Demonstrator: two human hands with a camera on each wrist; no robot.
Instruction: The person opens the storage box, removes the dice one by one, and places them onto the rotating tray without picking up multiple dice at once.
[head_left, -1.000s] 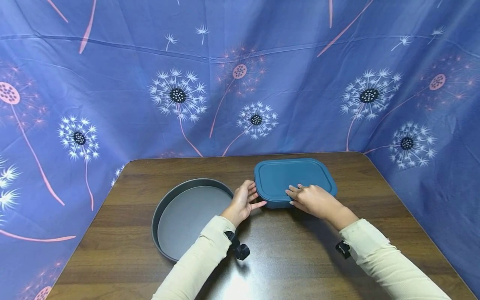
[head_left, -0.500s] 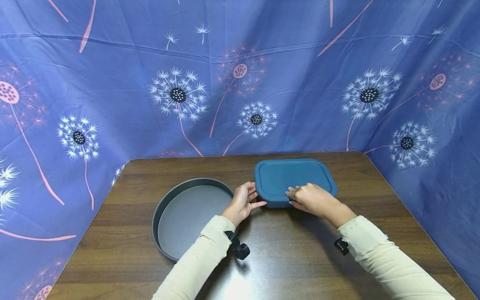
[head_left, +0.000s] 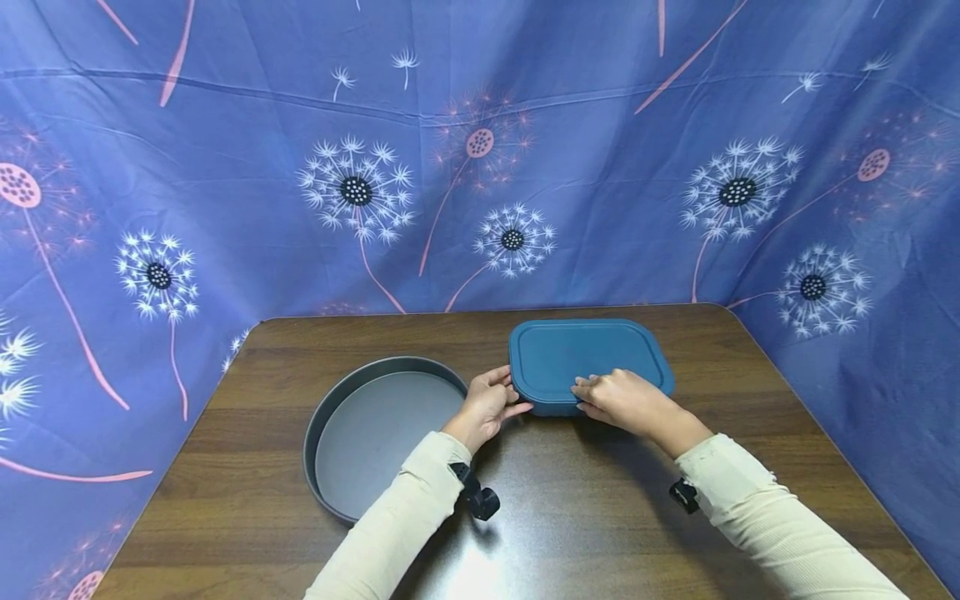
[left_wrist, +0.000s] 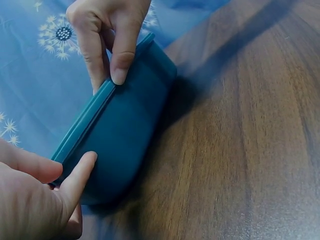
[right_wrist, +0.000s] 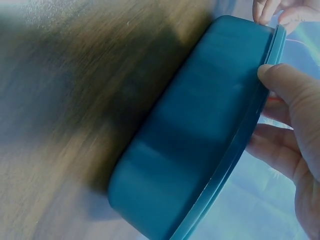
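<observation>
A blue rectangular food container (head_left: 551, 409) with a blue lid (head_left: 566, 354) stands at the far right-middle of the table. At its near left corner my left hand (head_left: 486, 407) steadies it, thumb against the front wall and fingers bent at the lid's rim. My right hand (head_left: 628, 402) pinches the lid's front edge, fingertips on top and thumb under the rim. Seen from the left wrist, the lid's rim (left_wrist: 82, 125) follows the top of the container wall (left_wrist: 125, 125). The container's inside is hidden under the lid.
A round dark grey baking pan (head_left: 375, 442) lies on the wooden table (head_left: 585, 517) to the left, partly behind my left forearm. A blue dandelion-print cloth (head_left: 600, 192) hangs behind the table.
My right fingers have curled more at the lid's front edge, and my left fingers have bent a little at the corner. Container and pan have stayed in place.
</observation>
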